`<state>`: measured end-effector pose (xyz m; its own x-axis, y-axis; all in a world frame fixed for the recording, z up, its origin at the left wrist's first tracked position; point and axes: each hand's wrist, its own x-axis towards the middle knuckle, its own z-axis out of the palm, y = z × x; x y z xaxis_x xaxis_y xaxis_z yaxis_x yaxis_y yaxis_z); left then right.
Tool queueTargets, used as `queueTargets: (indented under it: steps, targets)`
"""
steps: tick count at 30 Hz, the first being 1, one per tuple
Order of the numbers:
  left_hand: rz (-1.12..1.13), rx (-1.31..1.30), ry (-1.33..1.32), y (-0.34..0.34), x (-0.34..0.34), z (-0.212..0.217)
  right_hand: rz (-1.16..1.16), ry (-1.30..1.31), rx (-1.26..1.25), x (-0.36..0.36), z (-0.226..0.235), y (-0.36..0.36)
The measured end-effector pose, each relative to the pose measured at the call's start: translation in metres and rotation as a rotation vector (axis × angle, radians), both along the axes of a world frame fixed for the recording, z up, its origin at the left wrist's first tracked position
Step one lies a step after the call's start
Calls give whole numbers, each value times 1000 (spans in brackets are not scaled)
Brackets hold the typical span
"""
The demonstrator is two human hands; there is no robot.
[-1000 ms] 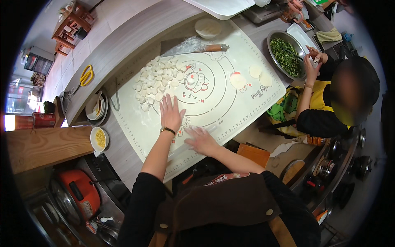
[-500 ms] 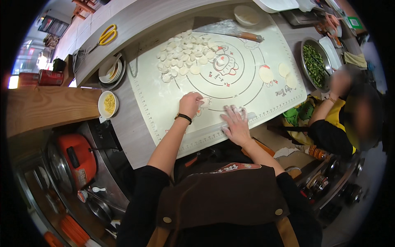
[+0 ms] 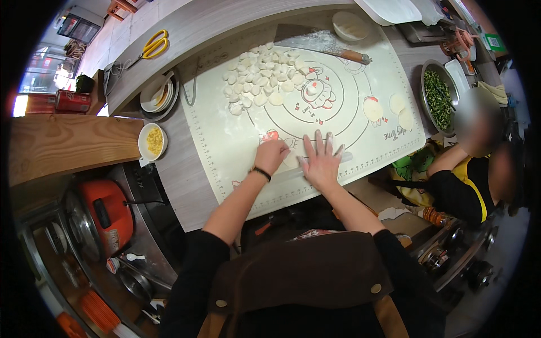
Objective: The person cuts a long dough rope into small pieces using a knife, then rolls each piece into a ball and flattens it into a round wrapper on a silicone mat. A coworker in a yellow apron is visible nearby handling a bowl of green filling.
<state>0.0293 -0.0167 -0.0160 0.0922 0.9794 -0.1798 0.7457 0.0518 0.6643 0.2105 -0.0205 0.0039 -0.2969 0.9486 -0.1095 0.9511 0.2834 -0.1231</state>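
Observation:
My left hand [image 3: 273, 156] is closed, its fingertips pinching the edge of a small flattened round of dough [image 3: 291, 160] on the white printed pastry mat [image 3: 225, 163]. My right hand [image 3: 322, 168] lies flat with floury fingers spread, the palm over a pale rolling pin [image 3: 346, 157]. Most of the pin is hidden under that hand. Farther off sits a cluster of small dough pieces [image 3: 260, 79], dusted with flour. On the mat's right side lie rolled wrappers, one over the print [image 3: 372, 109] and two overlapping [image 3: 397, 103].
A cleaver [image 3: 315, 43] with a wooden handle and a flour bowl [image 3: 350, 26] are at the mat's far edge. At right, a person stands beside a metal bowl of chopped greens [image 3: 424, 101]. At left are a cup of yellow bits [image 3: 162, 151], stacked dishes [image 3: 172, 90] and yellow-handled scissors [image 3: 155, 45].
The view has shifted slightly. My right hand has come closer to my left and pushed forward with the rolling pin over the dough. My left hand still pinches the dough's edge.

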Motion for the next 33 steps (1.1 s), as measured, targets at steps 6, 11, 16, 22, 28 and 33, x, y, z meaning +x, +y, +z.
queueTargets:
  steps: [6, 11, 16, 22, 28, 33]
  targets:
    - [159, 136, 113, -6, 20, 13, -114, 133, 51, -29, -8, 64]
    - [-49, 53, 93, 12, 1, -5, -44, 83, 44, -3, -12, 0]
    - [197, 37, -36, -18, 5, 4, -40, 50, 20, -14, 0, 16]
    - [-113, -17, 139, 19, -14, -8, -7, 175, 75, -27, -18, 41]
    - [176, -43, -83, -28, -5, -7, -29, 2, 44, -16, -4, 8]
    - [-139, -125, 190, 23, -12, 3, -32, 134, 110, -43, -4, 54]
